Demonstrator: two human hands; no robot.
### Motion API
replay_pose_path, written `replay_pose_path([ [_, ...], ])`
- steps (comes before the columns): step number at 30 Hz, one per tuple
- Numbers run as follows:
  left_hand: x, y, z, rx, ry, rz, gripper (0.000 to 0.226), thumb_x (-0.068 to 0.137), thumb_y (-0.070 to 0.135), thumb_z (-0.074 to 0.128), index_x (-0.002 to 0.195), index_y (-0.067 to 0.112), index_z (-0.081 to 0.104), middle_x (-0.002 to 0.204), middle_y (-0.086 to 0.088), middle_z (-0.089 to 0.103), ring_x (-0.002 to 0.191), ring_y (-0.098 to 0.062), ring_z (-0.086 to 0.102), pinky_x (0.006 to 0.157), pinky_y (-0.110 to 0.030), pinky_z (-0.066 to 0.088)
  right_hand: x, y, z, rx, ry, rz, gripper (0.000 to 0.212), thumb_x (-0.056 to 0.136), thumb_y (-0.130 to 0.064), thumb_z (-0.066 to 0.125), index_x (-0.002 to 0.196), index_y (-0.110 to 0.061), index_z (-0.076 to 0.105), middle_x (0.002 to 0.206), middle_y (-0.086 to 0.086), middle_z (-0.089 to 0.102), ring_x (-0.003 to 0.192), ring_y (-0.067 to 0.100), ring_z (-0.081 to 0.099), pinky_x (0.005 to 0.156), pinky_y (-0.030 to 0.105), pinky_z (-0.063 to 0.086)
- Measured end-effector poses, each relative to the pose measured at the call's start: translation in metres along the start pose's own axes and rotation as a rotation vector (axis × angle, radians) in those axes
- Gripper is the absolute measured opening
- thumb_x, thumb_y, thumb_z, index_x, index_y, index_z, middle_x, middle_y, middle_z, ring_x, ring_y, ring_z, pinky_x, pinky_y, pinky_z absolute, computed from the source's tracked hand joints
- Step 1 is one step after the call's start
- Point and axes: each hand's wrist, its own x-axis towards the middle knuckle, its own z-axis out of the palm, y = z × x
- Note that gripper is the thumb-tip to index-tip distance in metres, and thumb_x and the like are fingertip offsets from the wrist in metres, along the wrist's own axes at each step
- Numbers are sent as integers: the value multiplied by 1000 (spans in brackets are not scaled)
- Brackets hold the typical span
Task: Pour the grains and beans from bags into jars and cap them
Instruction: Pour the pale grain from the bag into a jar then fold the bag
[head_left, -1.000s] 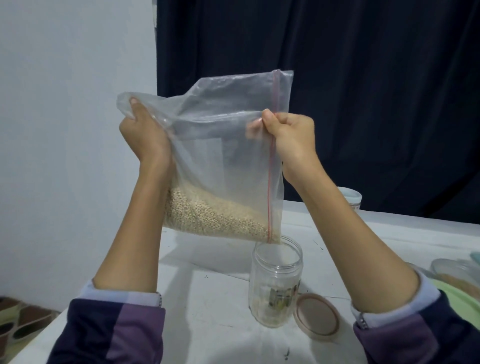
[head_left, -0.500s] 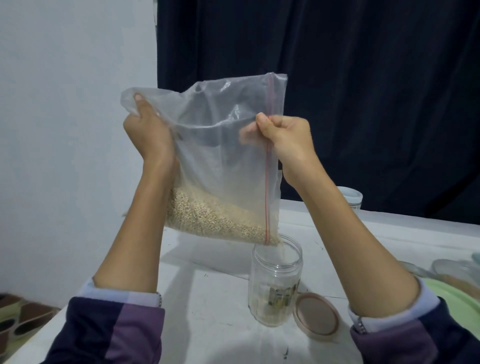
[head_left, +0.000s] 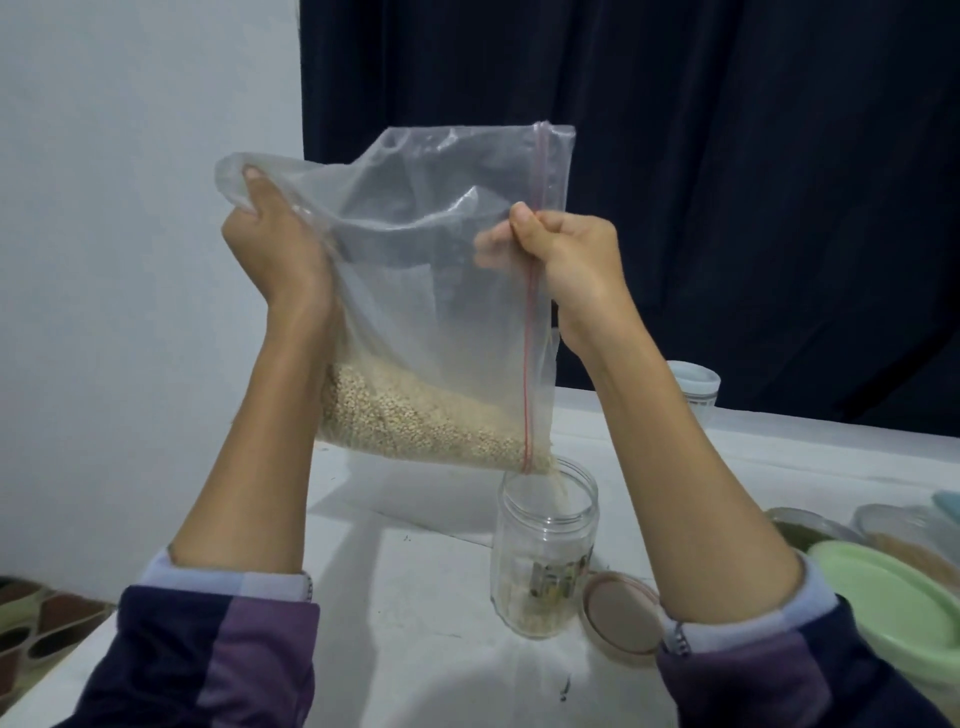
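Here both hands — left (head_left: 275, 249), right (head_left: 571, 260) — pinch the clear bag (head_left: 426, 291), pale grains (head_left: 415, 415) pooled low.

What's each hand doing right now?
Left hand: gripping the bag at its raised corner.
Right hand: pinching the bag along its zip edge, tipping grain into the jar.

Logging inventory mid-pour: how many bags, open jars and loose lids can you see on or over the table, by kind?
Clear plastic zip bag of pale grains: 1
Open clear glass jar: 1
Loose round brown lid: 1
Pale green round lid: 1
Total: 4
Containers at the right edge are cropped, so uncounted.
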Motion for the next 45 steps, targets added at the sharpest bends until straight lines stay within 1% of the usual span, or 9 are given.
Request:
replay_pose_path([
  [4, 1, -1, -1, -9, -1, -2, 41, 102, 24, 38, 61, 19, 41, 58, 10, 45, 41, 4, 44, 50, -14, 39, 1, 4, -3, 4, 13, 3, 30, 97, -12, 53, 74, -2, 70, 76, 1, 74, 81, 13, 72, 100, 33, 48],
  [13, -2, -2, -2, 4, -7, -5, 42, 102, 23, 38, 61, 19, 41, 57, 10, 46, 41, 5, 46, 50, -14, 40, 1, 7, -5, 59, -25, 9, 28, 97, -10, 53, 78, 1, 70, 74, 4, 73, 74, 16, 72, 90, 27, 54],
  [21, -6, -6, -1, -5, -24, -5, 42, 102, 23, 38, 60, 20, 40, 56, 11, 44, 41, 5, 44, 49, -14, 38, -1, 11, -8, 97, 23, -12, 29, 96, -9, 54, 72, -4, 68, 70, 1, 72, 71, 17, 72, 94, 34, 53],
  [28, -5, -8, -1, -46, -63, 50, 45, 101, 21, 40, 56, 21, 34, 45, 17, 39, 42, 1, 40, 49, -18, 36, -3, 14, -11, 121, 9, -13, 25, 96, -8, 54, 81, 5, 69, 74, 5, 72, 68, 12, 71, 72, 14, 52],
  [31, 1, -9, -2, -87, -89, 56, 46, 100, 19, 43, 54, 22, 34, 43, 15, 38, 44, -5, 39, 52, -26, 35, -1, 15, -13, 128, 41, -7, 25, 95, -8, 55, 78, 1, 70, 73, 2, 73, 70, 14, 72, 78, 16, 54],
  [35, -1, -6, 1, -77, -93, 85, 45, 100, 16, 43, 56, 21, 34, 41, 18, 40, 43, 2, 40, 50, -18, 36, 0, 15, -14, 150, 12, -4, 25, 96, -8, 54, 79, 3, 69, 73, 4, 73, 70, 15, 72, 76, 17, 54],
  [40, -4, -2, 3, -56, -101, 89, 45, 99, 14, 42, 56, 21, 33, 39, 18, 38, 42, 2, 39, 48, -16, 34, 1, 14, -15, 153, -10, 3, 25, 96, -7, 54, 83, 7, 69, 80, 9, 73, 72, 17, 72, 74, 17, 54],
  [43, -4, 0, 2, -37, -117, 97, 46, 99, 15, 42, 56, 21, 30, 37, 18, 35, 41, 1, 36, 47, -16, 33, 2, 14, -16, 156, 15, -2, 25, 96, -7, 54, 80, 5, 69, 79, 8, 73, 74, 18, 72, 77, 17, 54],
  [45, -4, -1, 1, -17, -124, 95, 46, 100, 15, 41, 56, 21, 30, 36, 18, 36, 41, 2, 37, 47, -16, 33, 2, 14, -14, 157, 9, 9, 25, 96, -8, 54, 80, 4, 69, 78, 8, 73, 75, 19, 73, 83, 22, 55],
])
